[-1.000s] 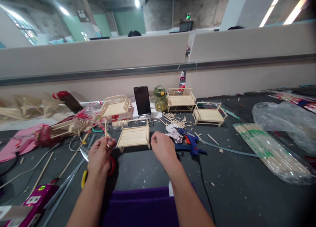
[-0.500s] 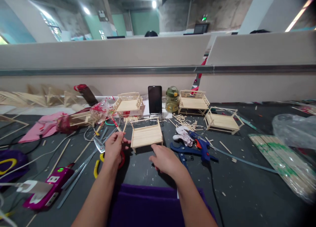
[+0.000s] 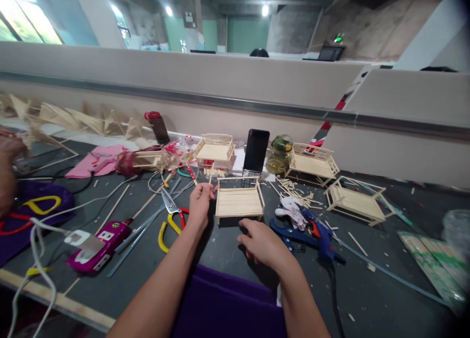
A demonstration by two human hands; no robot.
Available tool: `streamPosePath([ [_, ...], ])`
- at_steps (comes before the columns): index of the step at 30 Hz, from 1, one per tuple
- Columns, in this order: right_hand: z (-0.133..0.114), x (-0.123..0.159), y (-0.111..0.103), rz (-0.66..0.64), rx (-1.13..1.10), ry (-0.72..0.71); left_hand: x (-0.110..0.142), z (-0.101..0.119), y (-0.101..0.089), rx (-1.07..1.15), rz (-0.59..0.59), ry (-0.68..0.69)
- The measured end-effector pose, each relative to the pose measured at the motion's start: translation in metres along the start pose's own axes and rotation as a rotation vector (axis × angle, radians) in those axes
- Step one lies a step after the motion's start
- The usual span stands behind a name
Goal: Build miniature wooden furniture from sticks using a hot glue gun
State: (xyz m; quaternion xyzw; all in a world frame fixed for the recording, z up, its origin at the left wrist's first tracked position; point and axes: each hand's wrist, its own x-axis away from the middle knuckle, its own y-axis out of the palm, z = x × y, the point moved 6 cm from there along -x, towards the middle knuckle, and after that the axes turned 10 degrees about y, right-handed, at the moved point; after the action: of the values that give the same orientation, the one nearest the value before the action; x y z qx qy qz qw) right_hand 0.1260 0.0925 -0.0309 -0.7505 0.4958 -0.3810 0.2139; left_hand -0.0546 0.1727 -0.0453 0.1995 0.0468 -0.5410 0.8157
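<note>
A small model bed made of pale wooden sticks (image 3: 240, 202) stands on the dark table in front of me. Beside its left end, my left hand (image 3: 200, 203) is closed, pinching a short thin wooden stick (image 3: 210, 179) upright. My right hand (image 3: 262, 240) is just below the bed's front right leg, index finger stretched and the others loosely bent, with nothing visible in it. Scissors (image 3: 172, 205) with red and yellow handles lie left of my left forearm. To the right of my right hand are a blue glue gun (image 3: 325, 240) and blue cutters (image 3: 290, 232).
Similar models (image 3: 215, 151) stand behind, near a phone on a stand (image 3: 256, 151) and a green bottle (image 3: 279, 154). Loose sticks (image 3: 297, 191) lie scattered. A magenta power strip (image 3: 99, 247) with cables is at left. Another person's hand (image 3: 9, 166) shows at the left edge.
The view has swung left and tilted, bringing another person's hand in at the left edge. My left hand still pinches the stick; my right fingers are slightly lower relative to the bed's front edge.
</note>
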Motion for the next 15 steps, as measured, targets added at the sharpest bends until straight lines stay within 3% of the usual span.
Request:
streamPosePath([
  [10,0.026,-0.007,-0.005,-0.070,-0.212,0.140,0.012,0.005,-0.016,-0.090,0.016,-0.088],
  [15,0.037,-0.011,-0.016,0.018,-0.279,0.186,0.017,0.004,-0.011,-0.073,-0.019,-0.147],
])
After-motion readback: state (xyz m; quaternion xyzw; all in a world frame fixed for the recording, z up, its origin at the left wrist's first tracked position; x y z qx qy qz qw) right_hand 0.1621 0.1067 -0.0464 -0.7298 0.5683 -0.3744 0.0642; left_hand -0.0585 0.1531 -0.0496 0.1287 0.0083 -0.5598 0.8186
